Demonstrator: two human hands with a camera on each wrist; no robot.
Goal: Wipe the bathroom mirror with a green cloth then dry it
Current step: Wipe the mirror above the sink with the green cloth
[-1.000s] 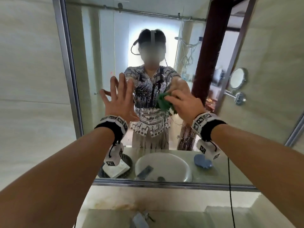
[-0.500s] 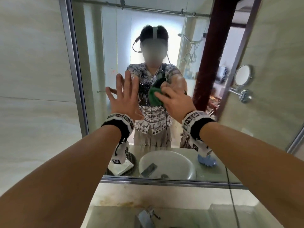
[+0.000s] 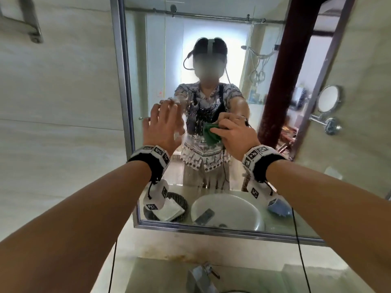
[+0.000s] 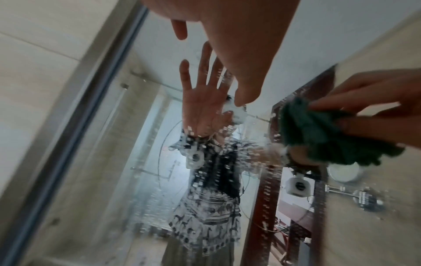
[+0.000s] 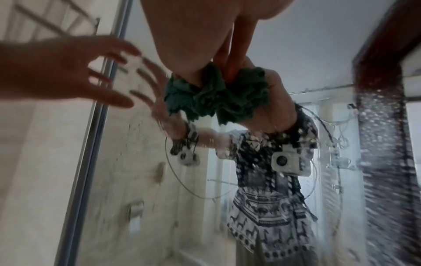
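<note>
The metal-framed bathroom mirror (image 3: 121, 81) fills the wall ahead, its glass (image 4: 141, 180) speckled with water drops. My right hand (image 3: 234, 134) grips a bunched green cloth (image 3: 210, 136) and presses it on the glass near the middle. The wrist views show the cloth (image 5: 216, 95) crumpled under my fingers and meeting its own reflection. My left hand (image 3: 163, 125) is held up flat beside it, to the left, fingers spread and holding nothing. I cannot tell whether its fingertips (image 4: 180, 30) touch the glass.
Below the mirror is a counter with a chrome faucet (image 3: 201, 275). A towel rail (image 3: 31, 28) hangs at the upper left wall. A round shaving mirror (image 3: 329, 100) on an arm shows at the right. The glass reflects a white basin (image 3: 228, 210).
My right hand carried the cloth up and left over the glass, then back down and right. The left hand stayed spread at the mirror. The head view shifted slightly.
</note>
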